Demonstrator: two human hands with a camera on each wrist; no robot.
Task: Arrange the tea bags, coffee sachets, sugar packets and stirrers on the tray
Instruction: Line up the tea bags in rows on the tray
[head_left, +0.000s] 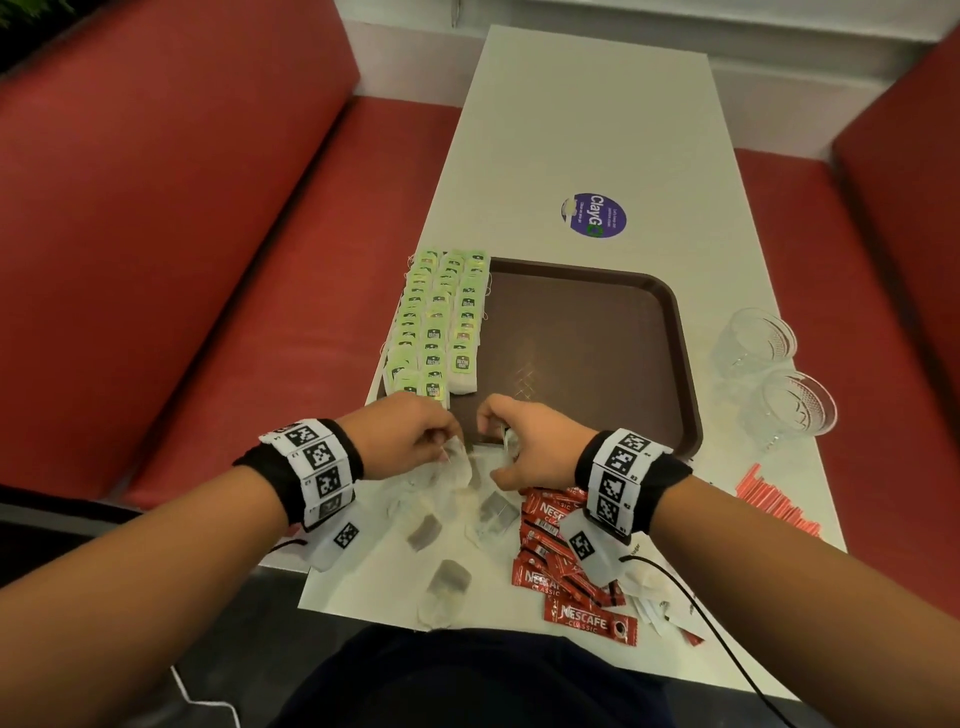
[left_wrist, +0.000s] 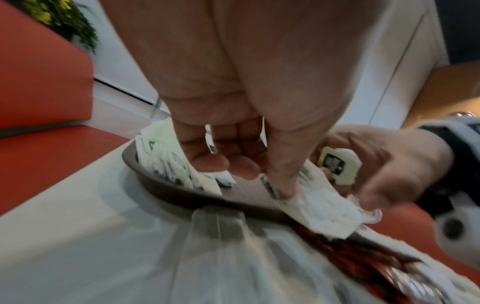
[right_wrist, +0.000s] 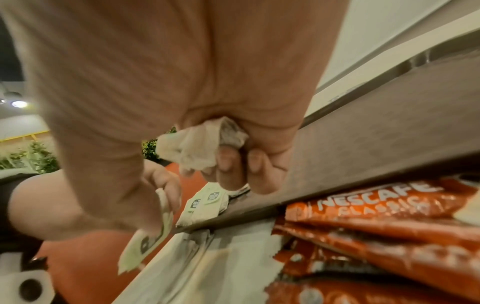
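Head view shows the white table (head_left: 587, 119) carrying everything, with the brown tray (head_left: 623, 338) set within easy reach. Only the tray's left side is filled: tea bags with green tags (head_left: 441, 322) are laid in overlapping columns, presumably so that each tag stays readable and the remaining floor is kept for the other goods. Red coffee sachets (head_left: 566, 566) are heaped on the table just beside the tray's near right corner, not yet sorted, and the red stirrers (head_left: 779, 504) are left further right, near two glass cups (head_left: 774, 364). Loose tea bags (head_left: 447, 587) are scattered between the tray and the table's near edge, apparently as the working stock. White packets beyond the sachets may be the sugar; this cannot be told.

At the tray's near rim, one tea bag (left_wrist: 319, 205) is pinched by the left hand (head_left: 410, 441) between thumb and curled fingers. Another is bunched in the curled fingers (right_wrist: 228, 164) of the right hand (head_left: 524, 447), while a tag (left_wrist: 335, 164) is nipped by its thumb, probably so that string and tag can be untangled before placing.
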